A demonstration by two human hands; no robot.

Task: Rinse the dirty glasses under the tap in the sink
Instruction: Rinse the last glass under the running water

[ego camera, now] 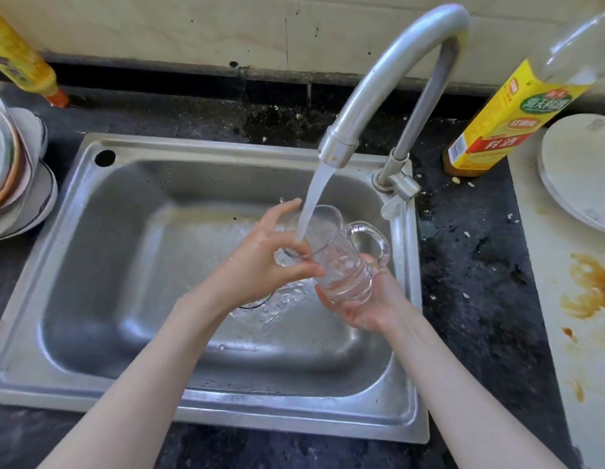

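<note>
Both forearms reach over the sink (91, 204); above its drain the right hand (368, 299) cups the base of the glass mug (338, 255), tilted under the tap (338, 147), while the left hand (260, 262) pinches its rim; wet glass could slip and crack on steel.

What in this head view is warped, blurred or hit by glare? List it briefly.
Head view: wide-angle bend bows the sink rim and tilts the yellow-labelled bottle inward; soft daylight, faint shadows; pale sheen on the tap spout; the stacked bowls at the left edge look smeared; the glass mug between left hand and right hand stays fairly sharp.
</note>
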